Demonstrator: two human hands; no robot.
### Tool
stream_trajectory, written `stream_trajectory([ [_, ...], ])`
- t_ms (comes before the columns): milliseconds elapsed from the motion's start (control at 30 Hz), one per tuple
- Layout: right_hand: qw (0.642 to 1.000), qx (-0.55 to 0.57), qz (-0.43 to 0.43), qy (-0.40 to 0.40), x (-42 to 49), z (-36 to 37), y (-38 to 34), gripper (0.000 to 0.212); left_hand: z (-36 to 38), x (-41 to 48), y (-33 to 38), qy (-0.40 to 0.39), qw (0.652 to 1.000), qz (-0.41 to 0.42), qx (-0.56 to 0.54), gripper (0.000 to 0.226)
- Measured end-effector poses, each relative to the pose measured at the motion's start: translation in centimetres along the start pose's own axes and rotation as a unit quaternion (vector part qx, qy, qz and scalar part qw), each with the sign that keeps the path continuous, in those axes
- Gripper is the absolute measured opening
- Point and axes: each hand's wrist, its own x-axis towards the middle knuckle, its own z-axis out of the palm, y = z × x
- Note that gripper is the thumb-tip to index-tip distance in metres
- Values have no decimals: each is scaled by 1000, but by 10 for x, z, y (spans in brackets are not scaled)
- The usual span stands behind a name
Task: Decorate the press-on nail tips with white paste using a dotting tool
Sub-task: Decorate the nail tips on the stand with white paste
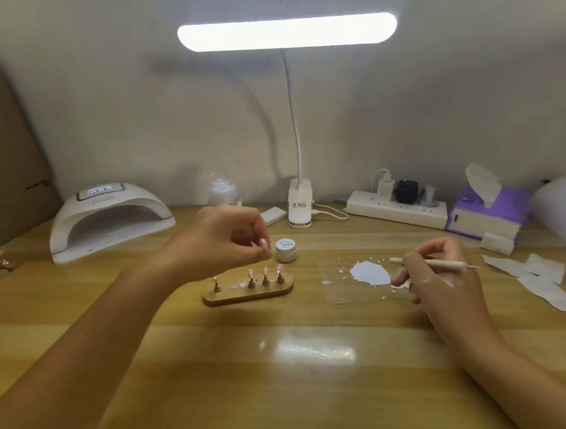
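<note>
A wooden holder [246, 295] carries small brass stands, three of them topped with pink nail tips [265, 272]. My left hand [226, 241] hovers just above and behind it, blurred, with fingers curled and thumb meeting fingertips. I cannot tell if it pinches anything. My right hand [437, 277] grips a pale dotting tool [439, 263] lying crosswise, its fine point aimed right. A smear of white paste [370, 273] sits on a clear sheet [340, 294] just left of that hand. A small white jar [285, 249] stands behind the holder.
A white nail lamp [110, 218] stands at the back left, and a clip desk lamp [300, 202] at the back centre. At the back right are a power strip [396, 209] and a purple tissue box [489, 211]. White wipes [544, 280] lie at the right.
</note>
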Motion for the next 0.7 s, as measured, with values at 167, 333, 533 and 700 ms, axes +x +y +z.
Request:
stream_trajectory([
  [167, 998, -37, 43, -9, 4, -3, 8, 19, 91, -5, 26, 60, 990, 75, -103, 13],
  [333, 998, -53, 40, -17, 6, -1, 14, 19, 125, -2, 16, 79, 992, 96, -36, 11],
  [533, 993, -84, 64, -57, 9, -1, 14, 19, 131, 1, 12, 45, 995, 90, -4, 7],
  [700, 990, -124, 44, -52, 7, 1, 12, 20, 132, 1, 12, 48, 995, 86, -10, 6],
])
